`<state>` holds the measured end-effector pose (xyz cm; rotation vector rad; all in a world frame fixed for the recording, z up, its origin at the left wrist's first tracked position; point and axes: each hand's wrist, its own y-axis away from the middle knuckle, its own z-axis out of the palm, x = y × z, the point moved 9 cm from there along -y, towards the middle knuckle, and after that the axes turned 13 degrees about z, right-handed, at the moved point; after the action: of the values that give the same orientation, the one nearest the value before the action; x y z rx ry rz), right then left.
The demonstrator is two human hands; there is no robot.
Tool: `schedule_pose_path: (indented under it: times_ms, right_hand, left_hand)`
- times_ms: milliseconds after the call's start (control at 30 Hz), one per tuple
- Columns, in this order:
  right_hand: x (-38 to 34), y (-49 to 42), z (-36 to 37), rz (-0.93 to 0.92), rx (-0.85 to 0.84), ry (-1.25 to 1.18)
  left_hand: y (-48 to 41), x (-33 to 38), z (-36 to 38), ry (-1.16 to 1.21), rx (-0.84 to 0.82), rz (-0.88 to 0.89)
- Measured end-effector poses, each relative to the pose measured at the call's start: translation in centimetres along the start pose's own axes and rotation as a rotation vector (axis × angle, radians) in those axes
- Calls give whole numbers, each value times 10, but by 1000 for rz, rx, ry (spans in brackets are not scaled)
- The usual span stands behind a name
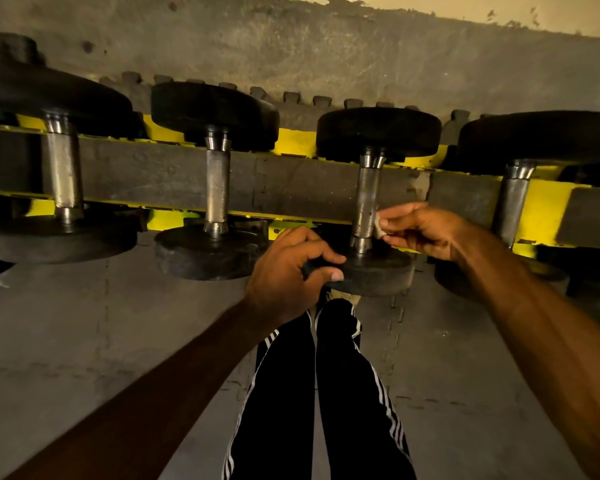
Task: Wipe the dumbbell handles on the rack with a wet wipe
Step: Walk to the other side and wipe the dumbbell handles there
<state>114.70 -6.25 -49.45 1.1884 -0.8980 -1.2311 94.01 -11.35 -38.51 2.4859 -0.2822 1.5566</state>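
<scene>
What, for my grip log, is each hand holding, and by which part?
The left hand grips the dumbbell's near weight plate by its rim. The right hand pinches the wet wipe between thumb and fingers, against that dumbbell's handle.

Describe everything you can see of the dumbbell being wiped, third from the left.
The dumbbell has two round black heads, rubbery-looking, joined by a knurled steel handle with smooth collars at both ends. It lies across the yellow rack, handle pointing away from the person. The left hand grips the near head's rim; the right hand pinches a small white wet wipe against the handle's lower right side.
</scene>
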Motion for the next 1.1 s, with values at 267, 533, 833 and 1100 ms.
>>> schedule_pose_path:
  times_ms: [267,533,833,1100]
  right_hand:
    - [-39,70,22,-724,474,372]
    - [-72,107,62,-1171,669,863]
    - [-85,95,113,-1044,1096,1354]
    - [-82,105,100,-1135,1101,1245]
  left_hand:
    - [5,-5,3,-9,0,-17]
    - [3,-1,2,-10,3,-8]
    - [3,-1,4,-17,5,0]
    - [5,-3,6,-13,9,-7]
